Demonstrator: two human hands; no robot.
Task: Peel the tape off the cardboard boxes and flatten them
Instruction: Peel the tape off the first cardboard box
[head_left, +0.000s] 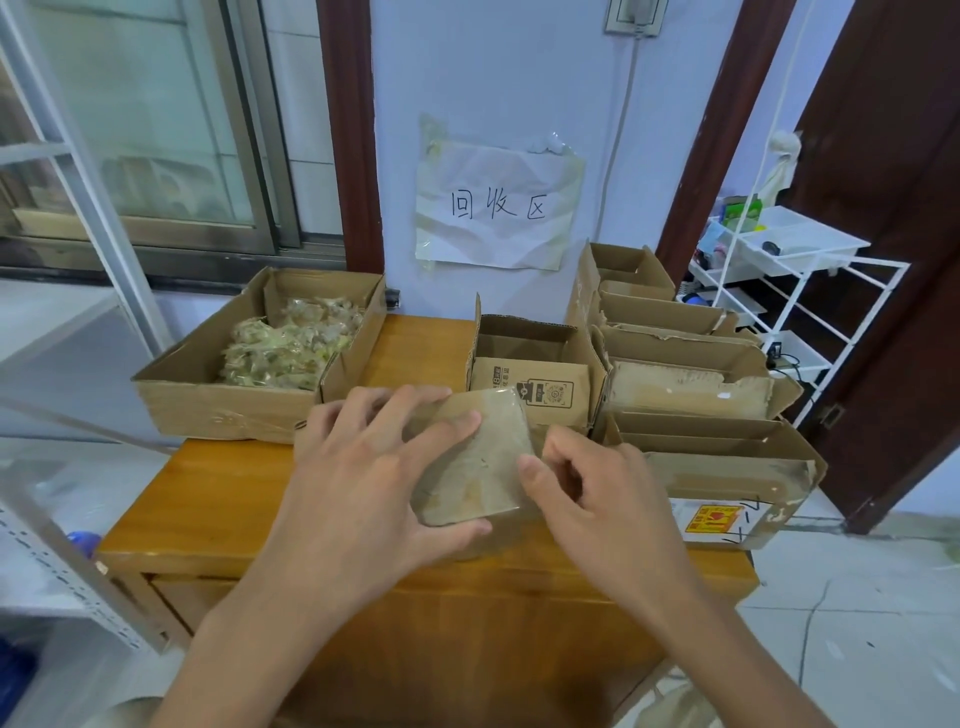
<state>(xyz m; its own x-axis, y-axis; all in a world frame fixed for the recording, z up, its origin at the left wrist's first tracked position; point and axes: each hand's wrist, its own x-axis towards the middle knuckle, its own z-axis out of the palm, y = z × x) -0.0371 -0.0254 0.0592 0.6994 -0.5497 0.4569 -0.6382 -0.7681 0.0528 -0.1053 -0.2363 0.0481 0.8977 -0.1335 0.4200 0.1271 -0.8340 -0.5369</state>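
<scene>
A small cardboard box (478, 467) wrapped in shiny clear tape sits tilted over the wooden table (208, 499). My left hand (374, 478) grips it from the left, fingers spread over its top face and thumb under its near edge. My right hand (587, 499) is at the box's right edge, thumb and fingers curled against it; whether it pinches tape there I cannot tell. A wide open box (197, 400) at the left holds a heap of crumpled peeled tape (291, 343).
Behind the held box stands an open printed box (530, 364). Several more opened boxes (691, 374) crowd the table's right side, one with a red label (714, 519). A paper sign (498, 208) hangs on the wall. A white wire rack (800, 291) stands at right.
</scene>
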